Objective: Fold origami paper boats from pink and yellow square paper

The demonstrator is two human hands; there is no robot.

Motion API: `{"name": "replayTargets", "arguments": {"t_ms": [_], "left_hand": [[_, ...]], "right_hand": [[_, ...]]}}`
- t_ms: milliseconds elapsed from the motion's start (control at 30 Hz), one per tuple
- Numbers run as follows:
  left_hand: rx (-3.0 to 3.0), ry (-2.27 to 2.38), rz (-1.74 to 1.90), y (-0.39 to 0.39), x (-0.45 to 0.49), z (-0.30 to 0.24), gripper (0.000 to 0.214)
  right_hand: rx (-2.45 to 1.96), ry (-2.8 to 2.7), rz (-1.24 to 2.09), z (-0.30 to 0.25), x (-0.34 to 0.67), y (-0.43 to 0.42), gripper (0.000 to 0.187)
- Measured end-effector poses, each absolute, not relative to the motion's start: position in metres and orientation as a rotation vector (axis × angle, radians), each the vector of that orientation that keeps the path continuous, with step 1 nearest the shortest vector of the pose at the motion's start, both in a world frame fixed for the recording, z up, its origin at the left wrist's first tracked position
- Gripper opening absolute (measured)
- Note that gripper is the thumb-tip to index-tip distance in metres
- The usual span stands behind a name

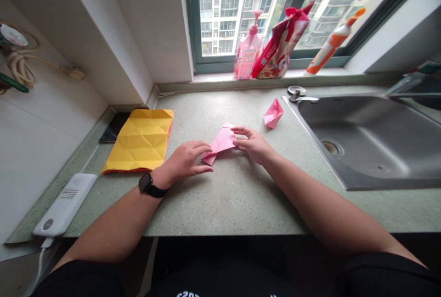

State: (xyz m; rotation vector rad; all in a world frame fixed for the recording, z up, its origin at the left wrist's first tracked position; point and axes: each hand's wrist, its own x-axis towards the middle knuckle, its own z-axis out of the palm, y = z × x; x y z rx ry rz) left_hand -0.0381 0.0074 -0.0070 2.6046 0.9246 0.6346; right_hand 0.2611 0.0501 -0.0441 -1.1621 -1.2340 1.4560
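Note:
A folded piece of pink origami paper (223, 141) lies at a slant on the countertop between my two hands. My left hand (186, 159), with a black watch on its wrist, is at the paper's left end. Its fingertips reach the paper's edge, while the thumb stretches out apart below it. On the other side, my right hand (253, 144) has its fingers around the paper's right edge, gripping it there. Beyond my right hand stands a small folded pink paper shape (274, 114), touched by neither hand.
Creased yellow paper sheets (143, 138) lie at the left, partly over a dark phone (113, 128). A white power bank (67, 205) with a cable lies nearer. At the right is a steel sink (372, 136). A pink pump bottle (248, 53), red bag (284, 44) and orange-white bottle (329, 47) line the windowsill.

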Motion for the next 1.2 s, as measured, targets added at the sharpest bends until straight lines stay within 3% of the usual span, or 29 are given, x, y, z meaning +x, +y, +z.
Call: {"name": "replayTargets", "arguments": {"t_ms": [100,233,367,567,767,867,1033,1100,1200], "left_hand": [[2.647,0.95,0.713,0.009,-0.039,-0.008,0.058],[2.617,1.104,0.869,0.008,-0.038,-0.006,0.022],[2.381,1.14,1.121,0.005,-0.035,0.002,0.016],[1.446,1.096,1.388,0.012,-0.035,0.009,0.037],[1.026,1.107,1.216,0.024,-0.041,-0.001,0.039],[1.089,1.222,1.118,0.029,-0.043,-0.013,0.035],[1.739,1.434,1.156,0.026,-0.044,-0.021,0.054],[2.102,1.354,1.057,0.018,-0.041,-0.016,0.044],[2.442,1.096,0.79,0.001,-0.032,-0.003,0.02]], "right_hand": [[-1.154,-1.217,1.465,-0.042,0.271,0.055,0.046],[-1.151,-1.232,1.502,-0.038,0.276,0.057,0.046],[-1.143,-1.189,1.496,-0.03,0.272,0.054,0.035],[-1.206,-1.184,1.152,-0.021,0.281,0.057,0.039],[-1.219,-1.246,1.121,-0.022,0.278,0.056,0.039],[-1.206,-1.418,1.063,-0.022,0.271,0.05,0.038],[-1.068,-1.888,0.807,-0.017,0.263,0.036,0.022],[-0.94,-2.085,0.767,-0.019,0.261,0.033,0.017],[-0.771,-2.306,0.728,-0.028,0.257,0.03,0.03]]}}
